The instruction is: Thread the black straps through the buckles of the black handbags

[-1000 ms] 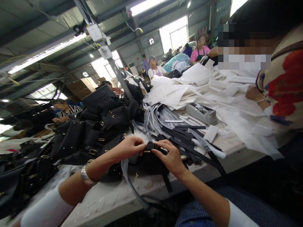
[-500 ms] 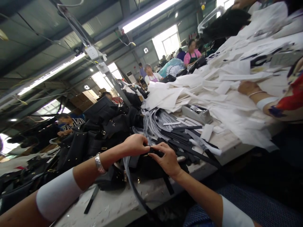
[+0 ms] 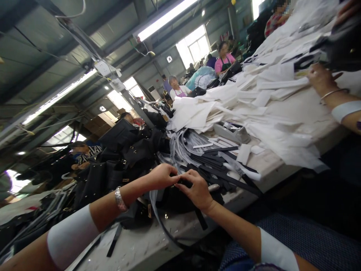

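My left hand (image 3: 163, 176) and my right hand (image 3: 197, 190) meet above the table's near side, fingertips touching. Both are closed in a pinch on a small part of a black strap (image 3: 185, 182), most of it hidden by my fingers. Below my left hand a long dark strap with a clear plastic wrap (image 3: 161, 221) hangs over the table edge; I cannot tell whether it is the same piece. Black bags with gold-coloured fittings (image 3: 135, 150) lie in a heap just behind and to the left of my hands.
A bundle of black straps (image 3: 217, 165) lies beyond my right hand, with a grey box (image 3: 232, 132) behind it. White sheets (image 3: 203, 113) cover much of the table (image 3: 146, 248). At the right a co-worker's hand (image 3: 321, 79) rests over the sheets. Other people sit farther back.
The view has shifted slightly. My hands stay together, with the fingertips a little closer. The co-worker's hand at the right has moved farther up and to the right.
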A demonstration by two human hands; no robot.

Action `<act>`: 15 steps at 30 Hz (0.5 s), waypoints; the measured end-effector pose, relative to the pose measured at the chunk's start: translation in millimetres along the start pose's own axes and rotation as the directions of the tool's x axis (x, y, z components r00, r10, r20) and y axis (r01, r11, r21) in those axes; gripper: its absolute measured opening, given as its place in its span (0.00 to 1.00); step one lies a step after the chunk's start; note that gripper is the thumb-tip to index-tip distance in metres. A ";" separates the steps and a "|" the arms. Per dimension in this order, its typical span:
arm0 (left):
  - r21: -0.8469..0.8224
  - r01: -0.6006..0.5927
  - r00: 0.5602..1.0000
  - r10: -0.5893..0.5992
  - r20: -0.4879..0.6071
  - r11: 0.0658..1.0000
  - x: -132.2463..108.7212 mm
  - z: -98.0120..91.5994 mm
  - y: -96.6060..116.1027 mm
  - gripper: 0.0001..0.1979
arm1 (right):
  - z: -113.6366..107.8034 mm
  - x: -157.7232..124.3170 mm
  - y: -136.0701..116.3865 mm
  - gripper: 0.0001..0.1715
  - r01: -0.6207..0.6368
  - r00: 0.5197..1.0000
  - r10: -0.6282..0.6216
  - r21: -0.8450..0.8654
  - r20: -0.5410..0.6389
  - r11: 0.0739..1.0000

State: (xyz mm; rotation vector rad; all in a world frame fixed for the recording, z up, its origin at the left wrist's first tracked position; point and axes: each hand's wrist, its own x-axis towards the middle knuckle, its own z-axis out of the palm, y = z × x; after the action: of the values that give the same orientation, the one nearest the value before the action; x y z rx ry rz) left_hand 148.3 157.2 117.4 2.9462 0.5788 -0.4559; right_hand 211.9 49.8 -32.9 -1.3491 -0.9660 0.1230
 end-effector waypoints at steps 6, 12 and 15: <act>-0.048 0.030 0.998 -0.027 0.051 0.998 5.2 4.5 -14.6 0.19 | 0.1 -0.2 1.9 0.11 0.008 1.000 -0.008 0.031 -0.011 0.999; 0.019 0.013 0.999 -0.013 0.036 1.000 -0.6 5.6 1.3 0.16 | 1.8 -2.8 0.6 0.11 0.042 0.999 -0.042 0.001 0.020 0.999; 0.062 0.013 1.000 -0.015 0.026 0.998 0.5 5.2 6.0 0.15 | 0.5 -2.7 0.7 0.10 0.023 0.999 -0.023 0.004 0.024 1.000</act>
State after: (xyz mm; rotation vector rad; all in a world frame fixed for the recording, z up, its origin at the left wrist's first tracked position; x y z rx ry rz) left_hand 149.6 151.0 112.6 2.9909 0.5931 -0.5230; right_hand 210.2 48.8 -34.9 -1.3349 -1.0012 0.1238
